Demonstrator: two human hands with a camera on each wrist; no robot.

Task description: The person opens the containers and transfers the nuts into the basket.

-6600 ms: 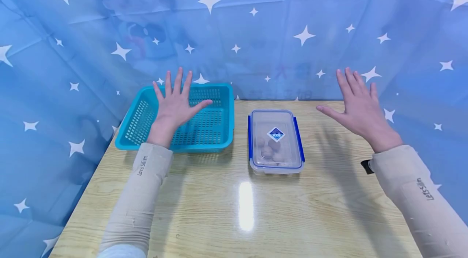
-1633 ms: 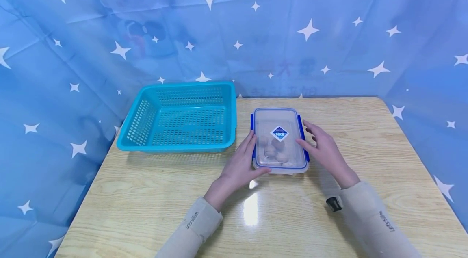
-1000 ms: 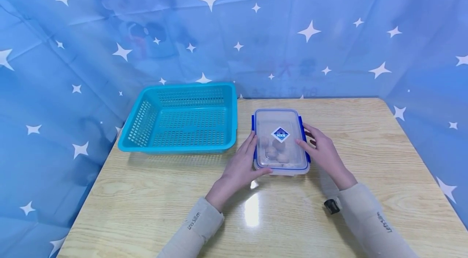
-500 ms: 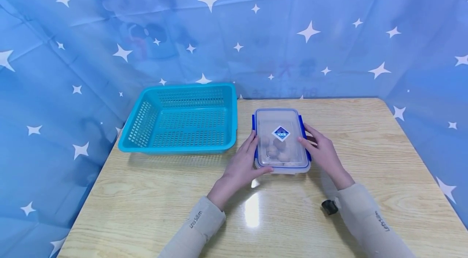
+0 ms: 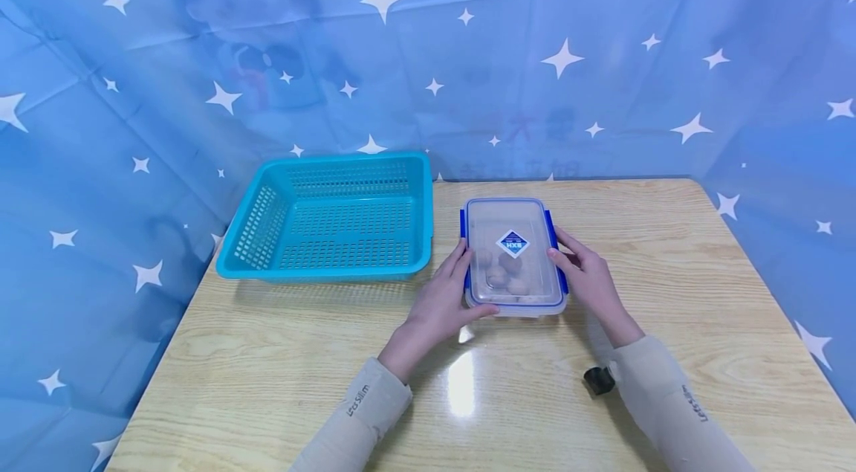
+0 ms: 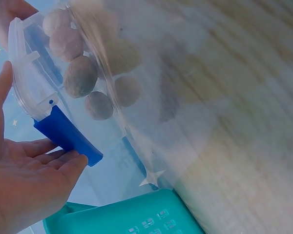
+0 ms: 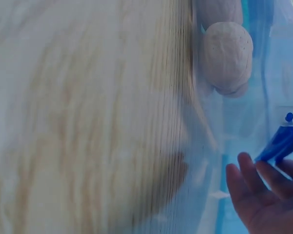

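The bright head view shows a white glare streak (image 5: 461, 383) toward the tabletop's (image 5: 281, 360) near edge and soft shadows (image 5: 627, 424); both wrist views look dimmer, hazy.

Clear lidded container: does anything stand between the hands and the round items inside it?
Yes: the lid above the round items and the clear walls around them. The left hand touches the left blue clip and the right hand the right blue clip, with nothing visible between.

Left hand (image 5: 436, 302), thumb (image 5: 480, 312) extended, right hand (image 5: 594, 285), fingers (image 7: 277, 184) slightly bent, sleeved forearms (image 5: 357, 416) converging
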